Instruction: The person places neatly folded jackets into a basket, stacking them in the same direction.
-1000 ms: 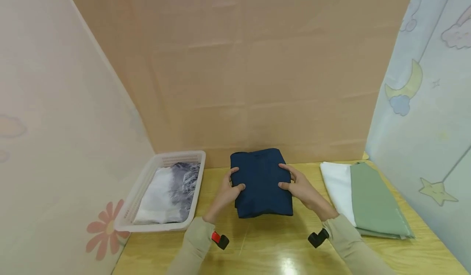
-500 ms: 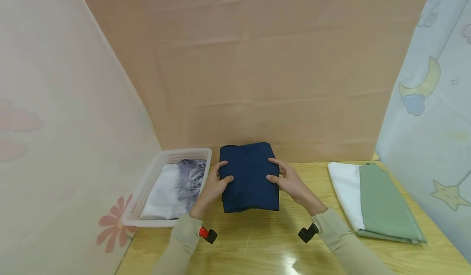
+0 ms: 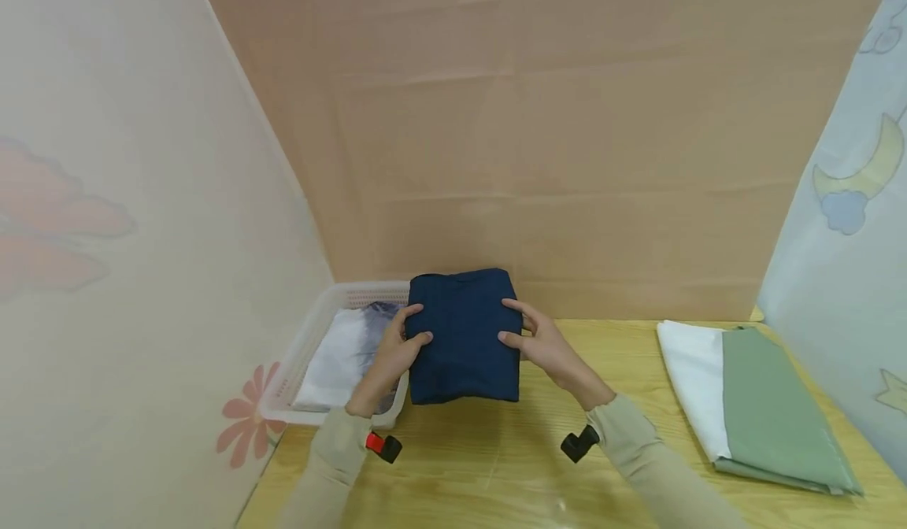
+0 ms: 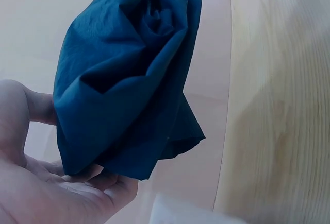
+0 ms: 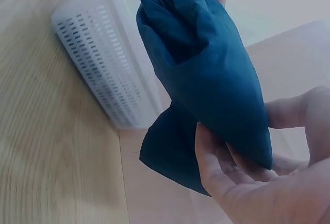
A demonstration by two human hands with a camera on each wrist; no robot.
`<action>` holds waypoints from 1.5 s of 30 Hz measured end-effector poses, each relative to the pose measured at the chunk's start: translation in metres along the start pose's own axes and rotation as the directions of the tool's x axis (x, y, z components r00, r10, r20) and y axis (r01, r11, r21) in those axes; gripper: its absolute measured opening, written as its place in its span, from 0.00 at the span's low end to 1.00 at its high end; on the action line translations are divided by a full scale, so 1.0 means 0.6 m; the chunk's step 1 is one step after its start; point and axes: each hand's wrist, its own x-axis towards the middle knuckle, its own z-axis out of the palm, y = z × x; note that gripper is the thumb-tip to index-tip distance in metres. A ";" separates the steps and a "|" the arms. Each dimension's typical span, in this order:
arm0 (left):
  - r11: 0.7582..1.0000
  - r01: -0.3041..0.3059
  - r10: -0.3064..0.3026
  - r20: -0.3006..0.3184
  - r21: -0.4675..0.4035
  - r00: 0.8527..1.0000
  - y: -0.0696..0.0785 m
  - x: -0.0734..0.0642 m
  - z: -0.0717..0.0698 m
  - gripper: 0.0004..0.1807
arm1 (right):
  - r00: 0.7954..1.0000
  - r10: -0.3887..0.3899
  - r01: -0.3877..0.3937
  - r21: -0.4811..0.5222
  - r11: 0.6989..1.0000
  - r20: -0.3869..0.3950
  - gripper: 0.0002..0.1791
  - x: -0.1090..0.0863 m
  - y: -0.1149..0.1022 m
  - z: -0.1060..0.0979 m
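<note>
A navy blue folded cloth point(image 3: 464, 340), probably a garment, is held up off the table between both hands. My left hand point(image 3: 395, 352) grips its left edge, thumb on the near face and other fingers behind. On the opposite edge, my right hand point(image 3: 551, 349) pinches it the same way. The wrist views show the side folds of the cloth point(image 4: 118, 90) bunched in layers, with a loose flap hanging below. Just left of the cloth, partly behind my left hand and forearm, stands a white plastic basket point(image 3: 290, 379) holding a folded white and grey-purple cloth point(image 3: 336, 356).
At the right of the wooden table point(image 3: 496, 466) lies a folded white and green cloth point(image 3: 772, 411). A brown sheet point(image 3: 538, 135) rises behind the table, and patterned pale walls point(image 3: 142, 120) close in both sides. The basket's slotted wall point(image 5: 98, 54) appears in the right wrist view.
Both hands have carried the navy cloth left, toward the basket, so it now overlaps the basket's right rim. The head view has also shifted left. The grip looks the same.
</note>
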 end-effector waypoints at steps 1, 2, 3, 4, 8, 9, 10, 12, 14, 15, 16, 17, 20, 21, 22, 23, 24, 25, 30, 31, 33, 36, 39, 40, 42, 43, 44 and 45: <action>1.000 0.000 0.000 -0.002 -0.004 1.000 0.000 -0.001 -0.007 0.33 | 1.000 -0.007 0.007 0.005 1.000 0.011 0.39 0.003 -0.001 0.004; 1.000 0.007 -0.007 -0.002 -0.013 1.000 0.000 -0.002 -0.014 0.33 | 1.000 -0.012 0.012 0.008 1.000 0.018 0.39 0.007 -0.002 0.009; 1.000 0.010 -0.010 -0.001 -0.019 1.000 -0.001 -0.002 -0.021 0.33 | 0.999 -0.018 0.018 0.012 1.000 0.027 0.39 0.010 -0.004 0.014; 1.000 0.019 -0.019 -0.002 -0.023 1.000 -0.002 -0.003 -0.029 0.33 | 0.999 -0.021 0.020 0.017 1.000 0.035 0.39 0.014 -0.005 0.019; 0.999 0.040 -0.040 0.009 -0.015 0.999 -0.007 -0.008 -0.059 0.34 | 0.998 -0.026 0.025 0.021 0.999 0.054 0.39 0.028 -0.011 0.041; 0.999 0.044 -0.044 0.009 -0.010 0.999 -0.008 -0.009 -0.066 0.34 | 0.998 -0.025 0.024 0.019 1.000 0.056 0.39 0.031 -0.013 0.046; 0.999 0.047 -0.047 0.007 -0.008 0.999 -0.009 -0.011 -0.073 0.34 | 0.998 -0.022 0.021 0.015 1.000 0.056 0.38 0.033 -0.015 0.052; 0.998 0.055 -0.055 0.003 -0.004 0.998 -0.010 -0.015 -0.086 0.35 | 0.998 -0.021 0.021 0.008 1.000 0.062 0.38 0.039 -0.019 0.063; 0.998 0.058 -0.058 -0.007 -0.004 0.998 -0.013 -0.017 -0.099 0.35 | 0.997 -0.026 0.026 0.008 1.000 0.074 0.38 0.044 -0.025 0.075; 0.998 0.058 -0.058 -0.014 -0.001 0.998 -0.014 -0.018 -0.105 0.35 | 0.996 -0.031 0.030 0.010 0.999 0.081 0.38 0.048 -0.027 0.080; 0.998 0.057 -0.057 -0.019 0.003 0.998 -0.015 -0.018 -0.112 0.35 | 0.996 -0.036 0.035 0.012 0.999 0.086 0.39 0.052 -0.029 0.086; 0.998 0.058 -0.058 -0.025 0.005 0.998 -0.016 -0.019 -0.118 0.35 | 0.995 -0.040 0.039 0.013 0.999 0.092 0.39 0.056 -0.032 0.091; 0.998 0.068 -0.068 -0.038 0.007 0.997 -0.018 -0.020 -0.136 0.36 | 0.993 -0.049 0.047 0.018 0.999 0.107 0.39 0.067 -0.036 0.105; 0.997 0.074 -0.074 -0.041 0.004 0.996 -0.019 -0.020 -0.141 0.36 | 0.993 -0.049 0.047 0.018 0.999 0.112 0.39 0.070 -0.038 0.110; 0.997 0.079 -0.079 -0.042 0.003 0.996 -0.020 -0.020 -0.146 0.37 | 0.992 -0.047 0.046 0.018 0.999 0.114 0.39 0.073 -0.039 0.115; 0.996 0.087 -0.086 -0.044 0.001 0.995 -0.021 -0.019 -0.150 0.37 | 0.992 -0.046 0.045 0.017 0.999 0.118 0.39 0.076 -0.039 0.119; 0.996 0.091 -0.091 -0.045 0.004 0.995 -0.022 -0.019 -0.155 0.37 | 0.992 -0.046 0.044 0.018 0.999 0.121 0.39 0.079 -0.040 0.124; 0.996 0.094 -0.093 -0.047 0.006 0.995 -0.024 -0.019 -0.160 0.37 | 0.991 -0.044 0.042 0.018 0.999 0.123 0.39 0.082 -0.042 0.128; 0.996 0.085 -0.083 -0.062 0.022 0.995 -0.026 -0.017 -0.182 0.37 | 0.990 -0.051 0.052 0.002 0.999 0.128 0.39 0.090 -0.050 0.147; 0.996 0.081 -0.079 -0.065 0.027 0.995 -0.025 -0.018 -0.185 0.37 | 0.990 -0.054 0.054 0.001 0.999 0.128 0.39 0.091 -0.052 0.149; 0.997 0.074 -0.072 -0.073 0.026 0.995 -0.021 -0.020 -0.192 0.36 | 0.990 -0.058 0.059 -0.002 0.998 0.129 0.39 0.092 -0.059 0.155; 0.997 0.068 -0.067 -0.078 0.022 0.995 -0.015 -0.024 -0.204 0.36 | 0.988 -0.073 0.073 0.004 0.997 0.139 0.39 0.095 -0.066 0.162; 0.998 0.070 -0.068 -0.080 0.011 0.994 -0.009 -0.028 -0.215 0.37 | 0.985 -0.093 0.092 0.017 0.996 0.144 0.39 0.098 -0.070 0.172; 0.997 0.070 -0.069 -0.081 0.013 0.994 -0.008 -0.030 -0.219 0.38 | 0.985 -0.098 0.095 0.022 0.995 0.144 0.39 0.099 -0.071 0.175; 0.997 0.068 -0.065 -0.086 0.022 0.994 -0.005 -0.034 -0.228 0.38 | 0.984 -0.107 0.104 0.030 0.994 0.143 0.39 0.102 -0.072 0.184; 0.997 0.067 -0.065 -0.090 0.028 0.994 -0.004 -0.035 -0.233 0.38 | 0.984 -0.106 0.102 0.036 0.994 0.142 0.39 0.103 -0.073 0.189; 0.997 0.066 -0.062 -0.092 0.032 0.994 -0.005 -0.036 -0.238 0.38 | 0.984 -0.106 0.102 0.038 0.994 0.142 0.39 0.104 -0.073 0.194; 0.997 0.063 -0.059 -0.093 0.034 0.994 -0.006 -0.036 -0.243 0.38 | 0.984 -0.105 0.101 0.039 0.994 0.142 0.39 0.105 -0.074 0.199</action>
